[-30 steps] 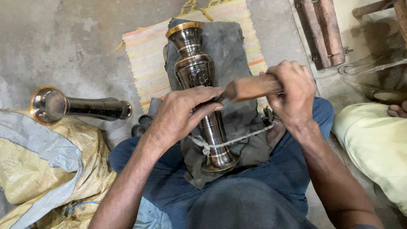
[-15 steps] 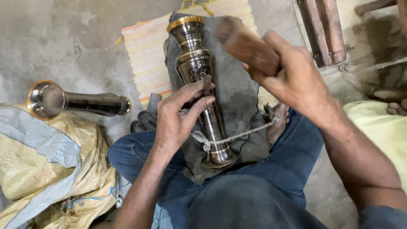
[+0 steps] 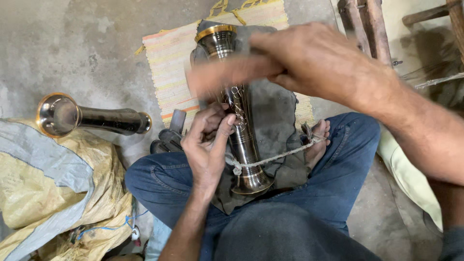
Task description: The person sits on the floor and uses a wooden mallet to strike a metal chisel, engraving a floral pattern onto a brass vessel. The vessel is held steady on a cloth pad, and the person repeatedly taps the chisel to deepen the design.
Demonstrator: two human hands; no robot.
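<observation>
Bare concrete floor [image 3: 87, 43] and a striped mat [image 3: 169, 63] lie under a dark metal vase [image 3: 241, 130] lashed down by cord [image 3: 285, 155]. Engraving seems underway: the left hand [image 3: 208, 150] pinches a small punch against the vase, while the right hand [image 3: 314, 63] is clenched on a blurred mallet [image 3: 217, 77]. Next call, I judge, is a square blow on the punch.

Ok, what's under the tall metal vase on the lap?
A dark grey cloth lies under the metal vase, spread over the jeans and a striped mat. A cord ties its lower end. What lies beneath the cloth is covered.
</observation>
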